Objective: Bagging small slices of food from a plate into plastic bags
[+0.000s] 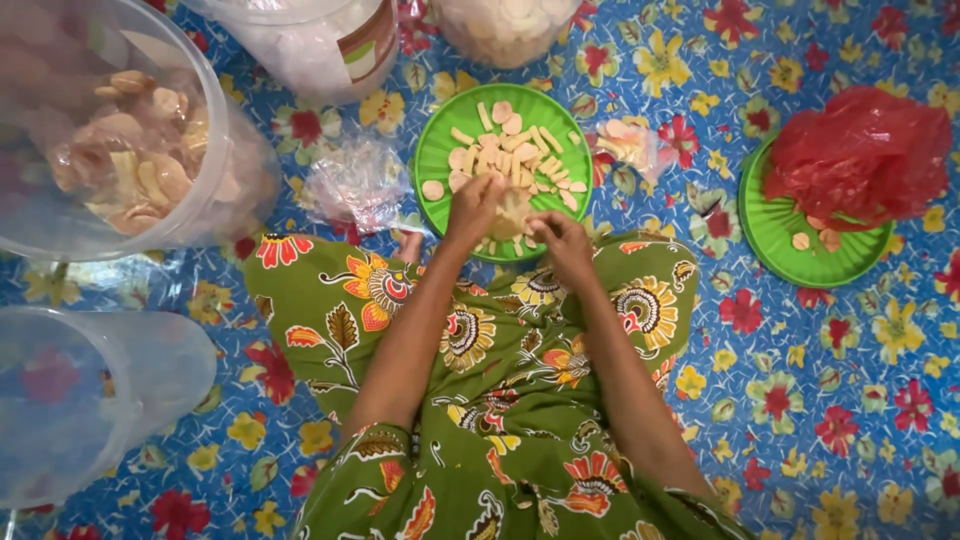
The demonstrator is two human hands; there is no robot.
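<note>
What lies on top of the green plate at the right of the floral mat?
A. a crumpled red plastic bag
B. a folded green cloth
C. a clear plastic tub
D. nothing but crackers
A: a crumpled red plastic bag covers most of the right green plate, with a few cracker pieces at its edge.

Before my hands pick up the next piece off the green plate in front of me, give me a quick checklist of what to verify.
1. Left hand over the round green plastic plate: ok.
2. Right hand at the plate's near edge: ok.
3. Pale cracker pieces left on the plate: ok, many.
4. What the fingers hold between both hands: cannot tell; something pale, blurred.
5. Large clear plastic tub holding crackers, on the left: ok, open toward the camera.
6. Second green plate on the right, free to use: not ok, a crumpled red plastic bag covers most of it.
</note>
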